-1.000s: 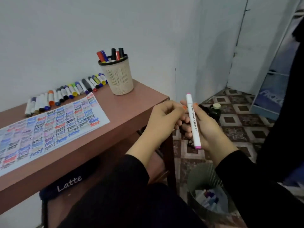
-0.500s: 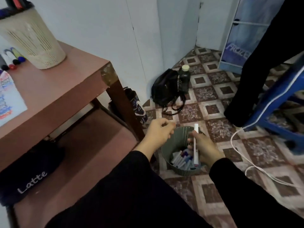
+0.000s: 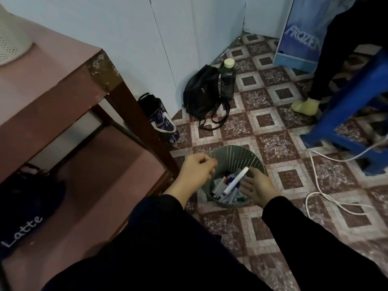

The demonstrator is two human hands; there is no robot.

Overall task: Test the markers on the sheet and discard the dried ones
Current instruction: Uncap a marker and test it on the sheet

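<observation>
A green perforated bin (image 3: 235,153) stands on the tiled floor by the table leg and holds several discarded markers. A white marker (image 3: 236,181) with a pink end lies slanted on top of them. My right hand (image 3: 257,186) hovers over the bin's right side with its fingers spread, just beside the marker's upper end and not gripping it. Over the bin's left rim, my left hand (image 3: 197,169) has loosely curled fingers and holds nothing that I can see. The test sheet is out of view.
The pink-brown table (image 3: 63,80) fills the left, with a white marker cup (image 3: 10,38) at its corner and a dark "Latte" bag (image 3: 25,206) on the lower shelf. A black backpack (image 3: 201,91), bottle (image 3: 227,80), blue stool (image 3: 346,106), white cable (image 3: 315,185) and a person's foot (image 3: 305,106) are on the floor.
My view swung from the table down to the bin. My right hand carried the white marker over the bin and let it go; the marker now lies among the others.
</observation>
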